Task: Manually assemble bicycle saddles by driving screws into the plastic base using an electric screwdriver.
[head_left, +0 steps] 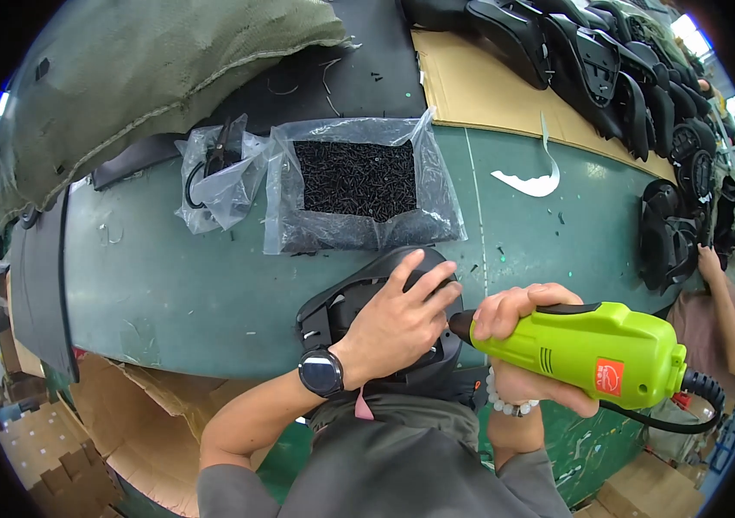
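My right hand is wrapped round a lime-green electric screwdriver. Its black nose points left at a black moulded plastic part, and the very tip is hard to make out beside my left fingers. My left hand lies over that part with its fingers spread. The part rests at the table's near edge, against my body, and my hand hides much of it. Just beyond it sits a clear plastic bag whose open top shows many small black screws.
Scissors lie in another clear bag to the left. A grey-green woven sack fills the far left. Black plastic parts are piled on cardboard at the far right. Another person's hand shows at right. An open cardboard box stands lower left.
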{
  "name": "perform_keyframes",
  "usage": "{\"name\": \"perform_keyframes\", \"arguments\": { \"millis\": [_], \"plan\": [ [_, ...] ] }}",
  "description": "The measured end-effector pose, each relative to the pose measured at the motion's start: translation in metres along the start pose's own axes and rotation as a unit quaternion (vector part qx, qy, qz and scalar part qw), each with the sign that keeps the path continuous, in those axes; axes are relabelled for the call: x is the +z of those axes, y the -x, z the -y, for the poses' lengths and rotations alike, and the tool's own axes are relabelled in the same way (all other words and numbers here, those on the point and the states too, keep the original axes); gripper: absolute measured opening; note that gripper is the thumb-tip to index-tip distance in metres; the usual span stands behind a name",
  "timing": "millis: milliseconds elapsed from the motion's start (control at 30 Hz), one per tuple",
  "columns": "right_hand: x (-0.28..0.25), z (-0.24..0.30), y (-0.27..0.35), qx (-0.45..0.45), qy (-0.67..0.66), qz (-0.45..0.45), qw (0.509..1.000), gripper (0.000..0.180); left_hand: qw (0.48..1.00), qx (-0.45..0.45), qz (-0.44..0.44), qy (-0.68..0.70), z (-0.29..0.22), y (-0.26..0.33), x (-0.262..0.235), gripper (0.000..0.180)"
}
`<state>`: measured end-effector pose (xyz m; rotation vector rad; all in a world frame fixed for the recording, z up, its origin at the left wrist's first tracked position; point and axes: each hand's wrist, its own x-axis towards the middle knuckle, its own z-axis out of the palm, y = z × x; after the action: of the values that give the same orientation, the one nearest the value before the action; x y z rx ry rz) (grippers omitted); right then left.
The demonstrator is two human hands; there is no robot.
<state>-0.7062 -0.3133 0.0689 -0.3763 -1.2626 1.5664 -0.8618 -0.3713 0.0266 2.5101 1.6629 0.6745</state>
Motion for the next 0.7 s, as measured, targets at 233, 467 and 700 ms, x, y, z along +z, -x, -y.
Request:
{"name": "perform_keyframes", "arguments": {
  "millis": [233,467,700],
  "plan": [
    [0.001,0.010,0.004,-0.066,-0.024,-0.003,0.998,0.113,0.995,0.090,-0.030,-0.023,-0.001,0.001,0.002,0.022],
    [-0.015,0.013,0.022,-0.085,0.029,0.011,0.996,0.119,0.998,-0.054,0.004,-0.020,0.079,-0.021,-0.033,0.060],
    [-0.015,0.006,0.034,-0.019,0.025,0.009,0.999,0.123,0.957,-0.258,-0.047,-0.127,0.181,0.015,0.001,0.020]
  ]
}}
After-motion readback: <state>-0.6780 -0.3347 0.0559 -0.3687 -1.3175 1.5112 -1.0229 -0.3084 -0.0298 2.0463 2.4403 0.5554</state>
